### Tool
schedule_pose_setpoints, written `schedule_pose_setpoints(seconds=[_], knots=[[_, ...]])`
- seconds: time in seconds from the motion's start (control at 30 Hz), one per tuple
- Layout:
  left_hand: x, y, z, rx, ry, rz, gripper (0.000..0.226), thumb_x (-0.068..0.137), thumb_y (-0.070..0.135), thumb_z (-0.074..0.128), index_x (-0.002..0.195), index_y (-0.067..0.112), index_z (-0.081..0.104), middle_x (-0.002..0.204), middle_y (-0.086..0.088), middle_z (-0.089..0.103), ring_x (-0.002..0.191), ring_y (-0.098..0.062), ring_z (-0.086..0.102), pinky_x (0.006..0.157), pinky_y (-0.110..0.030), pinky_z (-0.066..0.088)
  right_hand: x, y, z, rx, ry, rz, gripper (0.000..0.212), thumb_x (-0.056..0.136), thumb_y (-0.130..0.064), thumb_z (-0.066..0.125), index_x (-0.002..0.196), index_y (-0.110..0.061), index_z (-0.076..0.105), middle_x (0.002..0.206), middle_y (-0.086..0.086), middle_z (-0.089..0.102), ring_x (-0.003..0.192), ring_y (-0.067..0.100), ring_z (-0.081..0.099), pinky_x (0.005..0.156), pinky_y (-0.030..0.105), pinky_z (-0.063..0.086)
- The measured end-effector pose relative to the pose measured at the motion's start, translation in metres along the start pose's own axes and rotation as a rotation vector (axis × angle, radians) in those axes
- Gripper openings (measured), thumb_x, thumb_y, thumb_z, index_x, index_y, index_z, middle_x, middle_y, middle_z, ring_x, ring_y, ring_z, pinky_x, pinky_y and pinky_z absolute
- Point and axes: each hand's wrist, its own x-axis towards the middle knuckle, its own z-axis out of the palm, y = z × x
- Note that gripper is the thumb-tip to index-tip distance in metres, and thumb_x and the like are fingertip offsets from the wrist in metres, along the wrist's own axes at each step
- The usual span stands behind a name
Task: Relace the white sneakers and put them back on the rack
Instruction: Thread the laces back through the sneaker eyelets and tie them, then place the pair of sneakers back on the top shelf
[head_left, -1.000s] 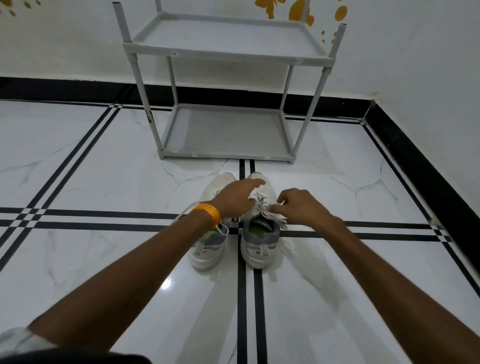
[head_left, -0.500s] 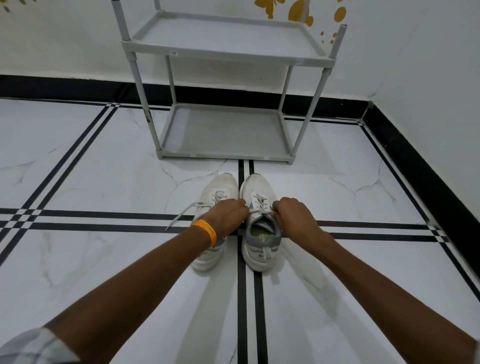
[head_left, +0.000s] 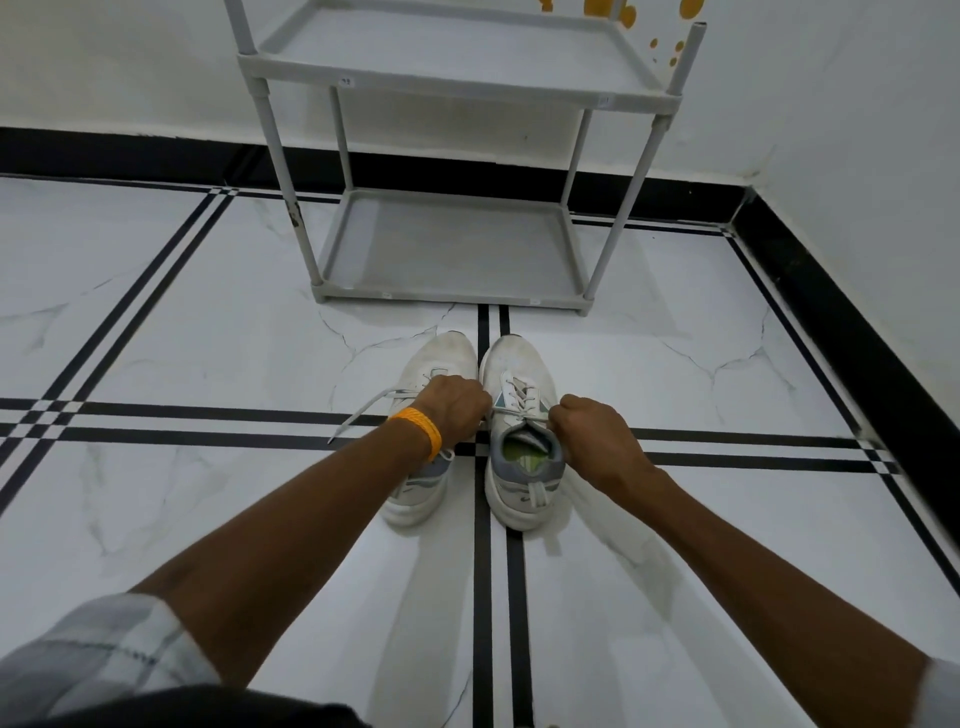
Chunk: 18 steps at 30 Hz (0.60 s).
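Two white sneakers stand side by side on the floor, toes toward the rack. Over the right sneaker (head_left: 511, 366) both fists pull its lace (head_left: 519, 413) taut across the tongue. My left hand (head_left: 457, 410), with an orange wristband, grips one lace end and covers the middle of the left sneaker (head_left: 441, 353). My right hand (head_left: 592, 434) grips the other end beside the right sneaker's collar. A loose lace (head_left: 363, 413) of the left sneaker trails to the left on the floor. The grey two-shelf rack (head_left: 447, 299) stands just beyond the toes, both shelves bare.
White marble floor (head_left: 208, 338) with black stripe lines. A white wall with a black skirting (head_left: 857, 332) runs close along the right and behind the rack. Orange spots mark the wall above the rack.
My hands have moved apart from the middle of the right sneaker, drawing its lace tight sideways. The view has tilted a little lower.
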Motion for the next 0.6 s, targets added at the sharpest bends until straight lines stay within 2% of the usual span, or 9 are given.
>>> schedule_pose_setpoints(seconds=[0.17,0.23,0.27,0.33,0.4,0.43,0.47,0.53,0.6], knots=[[0.000,0.003,-0.001,-0.031,-0.007,-0.020,0.025,0.094,0.015,0.049,0.114,0.007,0.063,0.117,-0.014,0.064,0.105,-0.036,0.063,0.084,-0.042,0.049,0.004,0.003,0.003,0.047,0.008,0.033,0.009,0.084,-0.015,0.062,0.083,-0.006,0.064,0.084,0.014,0.064,0.077,0.034,0.062,0.060,0.029,0.032],[-0.003,0.002,0.001,-0.140,0.006,-0.028,0.024,0.093,0.014,0.052,0.111,0.006,0.064,0.116,-0.017,0.062,0.103,-0.038,0.062,0.082,-0.041,0.048,0.007,0.004,0.002,0.101,-0.008,0.096,0.014,0.087,-0.018,0.056,0.083,-0.008,0.065,0.084,0.013,0.066,0.080,0.033,0.062,0.060,0.030,0.034],[-0.004,0.000,0.001,-0.272,0.025,-0.043,0.022,0.092,0.015,0.054,0.108,0.005,0.065,0.113,-0.018,0.060,0.102,-0.038,0.062,0.080,-0.039,0.047,0.008,0.005,0.001,0.135,-0.008,0.138,0.016,0.088,-0.019,0.054,0.083,-0.009,0.066,0.084,0.013,0.067,0.081,0.032,0.062,0.060,0.031,0.037],[-0.008,-0.010,-0.003,-0.698,0.089,-0.116,0.021,0.088,0.017,0.062,0.106,0.008,0.069,0.112,-0.014,0.060,0.102,-0.031,0.060,0.080,-0.033,0.044,0.009,0.006,-0.003,0.240,-0.008,0.215,0.019,0.088,-0.021,0.052,0.086,-0.012,0.068,0.086,0.012,0.068,0.083,0.031,0.063,0.063,0.034,0.046],[-0.017,-0.021,-0.014,-1.167,0.162,-0.195,0.027,0.080,0.014,0.071,0.107,0.018,0.070,0.121,-0.004,0.059,0.104,-0.022,0.059,0.081,-0.028,0.046,0.009,0.004,-0.005,0.413,-0.027,0.287,0.023,0.090,-0.030,0.056,0.098,-0.014,0.068,0.093,0.009,0.068,0.086,0.028,0.062,0.070,0.035,0.049],[-0.021,-0.025,-0.019,-1.311,0.217,-0.237,0.030,0.077,0.010,0.071,0.105,0.022,0.071,0.124,0.000,0.057,0.103,-0.021,0.060,0.080,-0.027,0.047,0.008,0.001,-0.004,0.488,-0.056,0.325,0.027,0.089,-0.034,0.059,0.106,-0.014,0.066,0.098,0.008,0.067,0.087,0.026,0.060,0.071,0.034,0.047],[-0.025,-0.030,-0.021,-1.365,0.283,-0.277,0.033,0.075,0.007,0.069,0.103,0.024,0.071,0.124,0.002,0.057,0.099,-0.021,0.061,0.077,-0.026,0.049,0.008,-0.001,-0.003,0.546,-0.082,0.354,0.034,0.087,-0.036,0.062,0.112,-0.014,0.063,0.101,0.009,0.067,0.087,0.024,0.059,0.070,0.032,0.045],[-0.040,-0.039,-0.023,-1.264,0.356,-0.351,0.033,0.073,0.006,0.065,0.099,0.025,0.069,0.106,0.001,0.060,0.086,-0.019,0.060,0.068,-0.023,0.048,0.010,-0.003,-0.001,0.626,-0.128,0.420,0.043,0.081,-0.037,0.068,0.115,-0.012,0.058,0.102,0.010,0.067,0.087,0.024,0.061,0.070,0.030,0.045],[-0.059,-0.054,-0.014,-1.065,0.204,-0.415,0.040,0.068,0.021,0.066,0.107,0.026,0.065,0.091,0.002,0.059,0.083,-0.019,0.055,0.064,-0.023,0.044,0.010,-0.001,0.002,0.685,-0.192,0.500,0.048,0.078,-0.037,0.070,0.115,-0.012,0.054,0.103,0.010,0.066,0.091,0.025,0.063,0.070,0.031,0.048]])
